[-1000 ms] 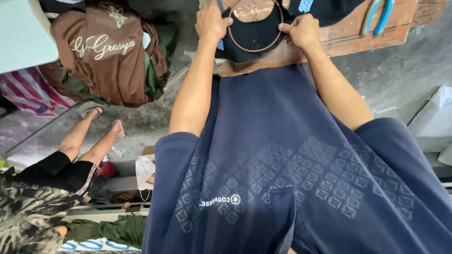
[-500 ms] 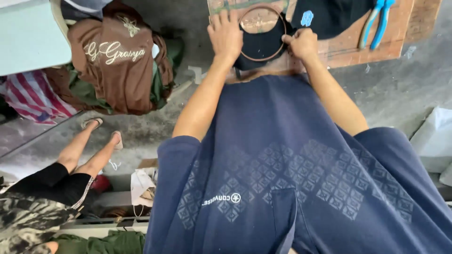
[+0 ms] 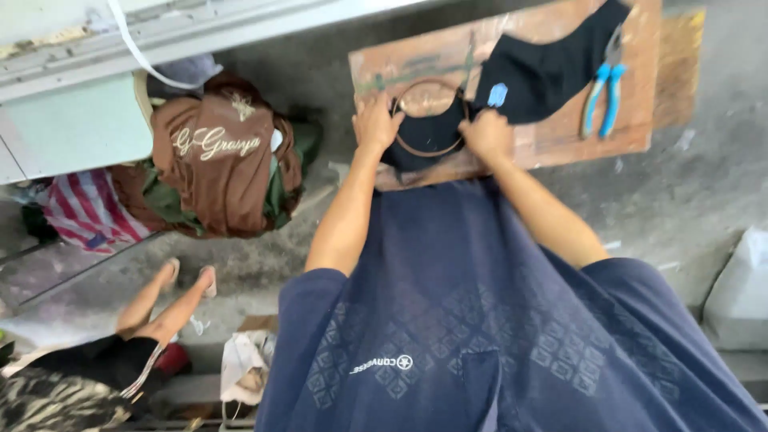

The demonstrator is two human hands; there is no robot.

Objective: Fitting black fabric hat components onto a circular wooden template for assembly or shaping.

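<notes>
A black cloth (image 3: 544,68) lies across a wooden board (image 3: 552,140) on the concrete floor. A thin brown ring (image 3: 424,120) rests on the cloth's near end. My left hand (image 3: 376,124) presses on the ring's left side. My right hand (image 3: 486,134) presses on the cloth at the ring's right side. Both hands have their fingers curled onto the ring and cloth. A small light-blue piece (image 3: 498,94) sits on the cloth just beyond my right hand. My dark blue shirt (image 3: 480,320) fills the lower half of the view.
Blue-handled pliers (image 3: 606,88) lie on the board to the right. A brown jacket on a pile of clothes (image 3: 220,156) sits to the left. Another person's legs (image 3: 164,300) stretch out at lower left. A white bag (image 3: 740,292) is at the right edge.
The view has shifted, so the board, cloth and pliers now show in full. My hands stay on the ring and cloth, a little closer together.
</notes>
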